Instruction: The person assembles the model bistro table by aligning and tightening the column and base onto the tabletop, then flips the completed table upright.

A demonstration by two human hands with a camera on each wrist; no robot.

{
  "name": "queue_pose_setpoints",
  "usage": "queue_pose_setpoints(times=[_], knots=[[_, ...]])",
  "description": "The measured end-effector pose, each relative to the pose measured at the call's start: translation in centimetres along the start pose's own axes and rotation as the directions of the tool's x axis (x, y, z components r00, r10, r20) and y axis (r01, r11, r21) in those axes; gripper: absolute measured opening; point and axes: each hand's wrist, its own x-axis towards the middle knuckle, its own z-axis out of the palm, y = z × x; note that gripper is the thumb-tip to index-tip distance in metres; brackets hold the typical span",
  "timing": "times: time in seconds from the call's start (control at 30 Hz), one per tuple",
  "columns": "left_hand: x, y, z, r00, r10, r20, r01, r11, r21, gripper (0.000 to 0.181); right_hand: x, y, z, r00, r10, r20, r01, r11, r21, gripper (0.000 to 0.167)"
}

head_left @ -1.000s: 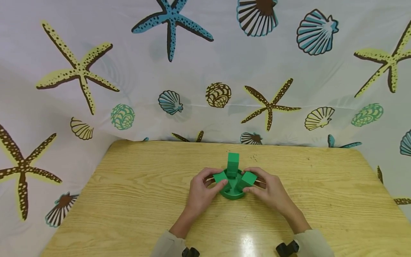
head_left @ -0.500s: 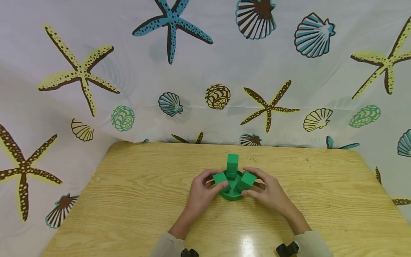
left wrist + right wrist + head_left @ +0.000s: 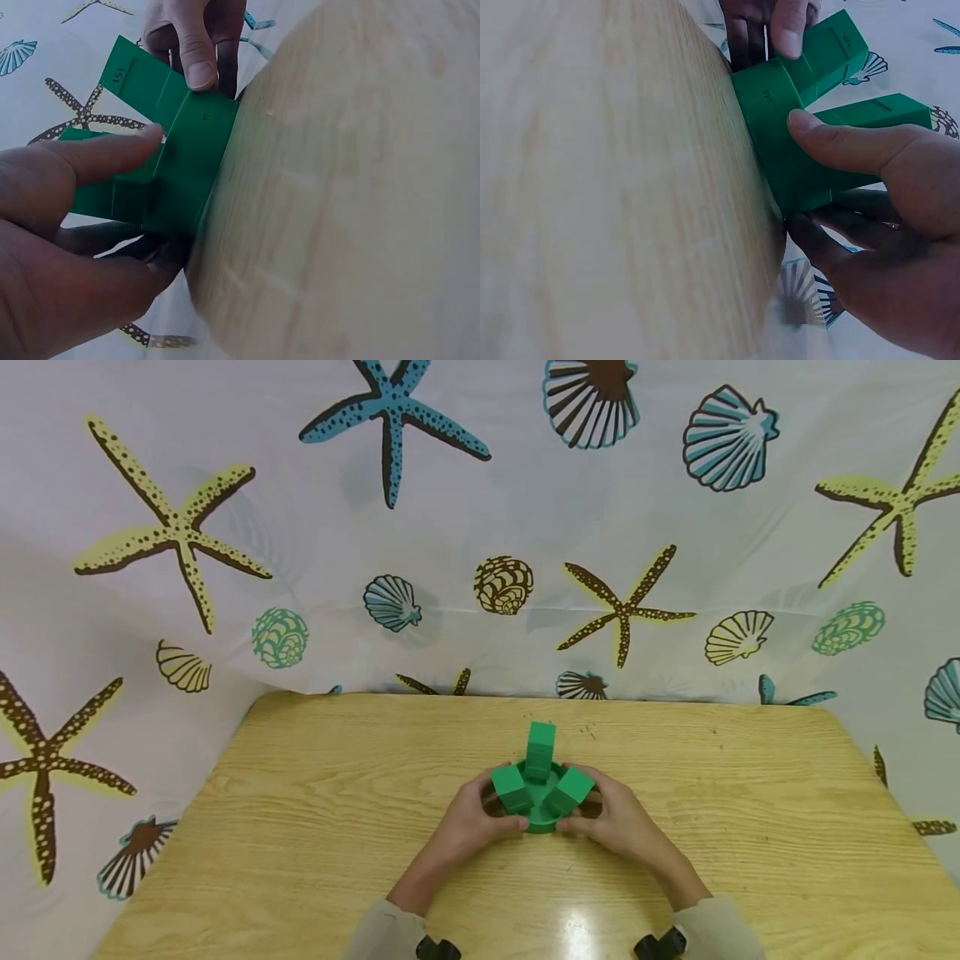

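Note:
A green round base (image 3: 542, 827) rests on the wooden table, with three green square-ended blocks rising from it. One block (image 3: 540, 747) stands at the back; the left block (image 3: 510, 787) and the right block (image 3: 572, 789) lean outward. My left hand (image 3: 468, 822) grips the base from the left, thumb at its front. Opposite it, my right hand (image 3: 621, 817) holds the right side the same way. In the left wrist view, the thumb lies by the rim (image 3: 191, 161) and the fingers curl behind. The right wrist view shows small raised numbers on the base wall (image 3: 769, 112).
The wooden table (image 3: 315, 827) spreads out on all sides of the base. A white cloth (image 3: 465, 510) printed with starfish and shells hangs behind the table and along its left and right sides.
Both hands have slid down from the left and right blocks to the round base, thumbs now at its front. The green piece stays at about the same place on the table.

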Motion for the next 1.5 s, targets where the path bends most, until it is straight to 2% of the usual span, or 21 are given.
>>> queue_pose_setpoints(times=[0.17,0.3,0.37,0.43,0.57,0.63,0.73,0.83,0.93,1.03,1.17,1.27,1.37,1.5], knots=[[-0.4,0.4,0.3,0.998,0.002,-0.069,0.006,0.993,0.116,0.08,-0.2,-0.2,0.0,1.0,0.004,0.025,-0.003,1.0,-0.027,0.079],[-0.7,0.9,0.3,0.998,0.007,-0.062,0.002,0.99,0.143,0.072,-0.4,-0.2,-0.2,1.0,0.0,0.025,0.001,0.999,-0.043,0.073],[-0.7,1.3,0.2,0.998,0.012,-0.054,-0.004,0.99,0.144,0.066,-0.4,-0.4,-0.5,1.0,-0.01,0.024,0.01,1.0,-0.004,0.069],[-0.7,1.7,0.1,0.998,0.016,-0.059,-0.008,0.991,0.13,0.06,-0.5,-0.8,-0.8,1.0,-0.013,0.008,0.012,0.999,0.052,0.062],[-0.5,2.6,0.1,0.993,0.05,-0.104,-0.045,0.998,0.043,0.058,-0.5,-1.9,-1.4,0.999,-0.033,-0.043,0.039,0.988,0.146,0.052],[-0.5,3.0,0.2,0.989,0.061,-0.137,-0.062,0.998,0.003,0.057,-0.5,-2.5,-1.6,0.996,-0.049,-0.071,0.059,0.985,0.161,0.052],[-0.4,3.2,0.3,0.983,0.076,-0.167,-0.083,0.996,-0.034,0.052,-0.5,-3.3,-1.8,0.992,-0.075,-0.103,0.093,0.979,0.18,0.06],[-0.4,3.2,0.4,0.981,0.073,-0.181,-0.084,0.995,-0.054,0.05,-0.6,-3.8,-1.7,0.986,-0.098,-0.132,0.12,0.977,0.175,0.066],[-0.5,3.2,0.3,0.98,0.062,-0.188,-0.079,0.993,-0.087,0.054,-0.6,-3.9,-1.5,0.976,-0.128,-0.177,0.155,0.977,0.149,0.057],[-0.6,3.5,0.2,0.982,0.055,-0.182,-0.081,0.987,-0.136,0.06,-0.5,-4.1,-1.4,0.948,-0.177,-0.265,0.207,0.974,0.087,0.042],[-0.6,3.6,0.2,0.98,0.09,-0.178,-0.124,0.974,-0.189,0.06,-0.5,-4.3,-1.3,0.911,-0.19,-0.367,0.223,0.974,0.048,0.034],[-0.5,3.3,0.4,0.964,0.132,-0.229,-0.169,0.974,-0.15,0.048,-0.5,-4.5,-1.4,0.906,-0.171,-0.387,0.215,0.974,0.072,0.034],[-0.4,2.9,0.5,0.946,0.157,-0.284,-0.19,0.978,-0.091,0.035,-0.5,-4.6,-1.5,0.903,-0.164,-0.396,0.211,0.975,0.076,0.036],[-0.4,2.9,0.7,0.943,0.143,-0.301,-0.192,0.971,-0.141,0.029,-0.7,-4.6,-1.6,0.908,-0.165,-0.385,0.201,0.978,0.053,0.038]])
